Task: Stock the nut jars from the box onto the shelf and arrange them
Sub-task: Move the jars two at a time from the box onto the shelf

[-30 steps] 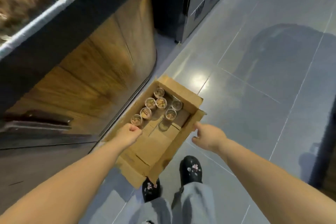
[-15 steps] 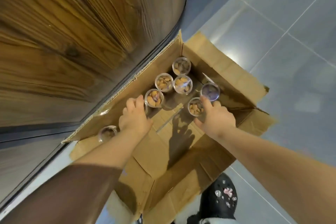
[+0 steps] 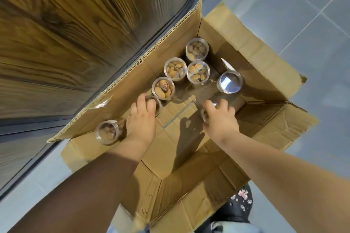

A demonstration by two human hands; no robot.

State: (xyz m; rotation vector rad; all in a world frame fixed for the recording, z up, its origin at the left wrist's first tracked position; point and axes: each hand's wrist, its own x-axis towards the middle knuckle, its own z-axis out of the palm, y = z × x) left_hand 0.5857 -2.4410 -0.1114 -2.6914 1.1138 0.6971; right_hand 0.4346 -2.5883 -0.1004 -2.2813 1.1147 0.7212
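Observation:
An open cardboard box (image 3: 246, 47) lies on the floor with several clear nut jars standing in it. My left hand (image 3: 142, 119) is down in the box, fingers closed over the top of one jar (image 3: 158, 105). My right hand (image 3: 219, 119) grips another jar (image 3: 205, 114), mostly hidden under the fingers. Loose jars of almonds stand beyond: one (image 3: 163, 88) just past my left hand, two (image 3: 175, 69) (image 3: 198, 72) side by side, one (image 3: 197, 49) in the far corner. A jar with a glaring lid (image 3: 229, 82) is on the right. One jar (image 3: 107, 132) sits left of my left wrist.
A curved wooden panel (image 3: 66, 34) of the display unit rises right along the box's left side. Grey tiled floor (image 3: 303, 5) spreads to the right. My shoe (image 3: 238, 206) stands at the box's near flap.
I have bent down closer to the box. Both hands dropped further inside; the left now covers a jar near the left wall and the right has closed on the jar it was touching.

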